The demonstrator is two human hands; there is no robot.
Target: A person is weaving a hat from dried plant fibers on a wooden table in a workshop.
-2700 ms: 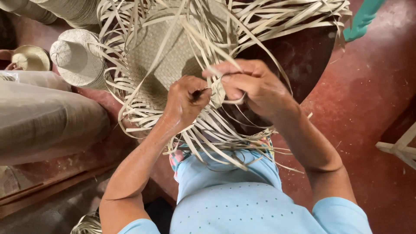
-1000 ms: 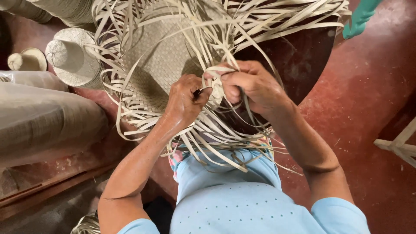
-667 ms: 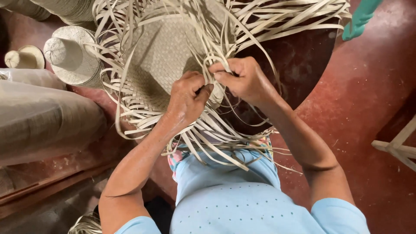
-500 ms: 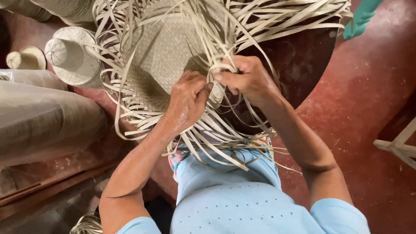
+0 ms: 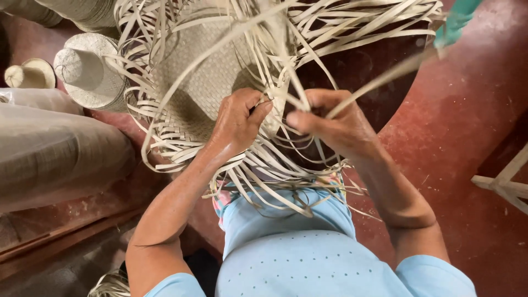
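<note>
A half-woven straw hat with many loose pale strips fanning from its edge rests over a dark round form on my lap. My left hand presses on the woven brim edge, thumb and fingers pinching strips there. My right hand grips one long straw strip that runs up to the right, pulled taut. The two hands sit close together at the near rim of the weave. Loose strip ends hang down over my light blue top.
A finished woven hat crown and a smaller one stand at the upper left. A large pale bundle lies at the left. Red floor spreads to the right, with a pale wooden frame piece at the right edge.
My right hand has drawn a strip out and pulled it up to the right. The left hand has stayed on the brim edge, shifting its pinch slightly.
</note>
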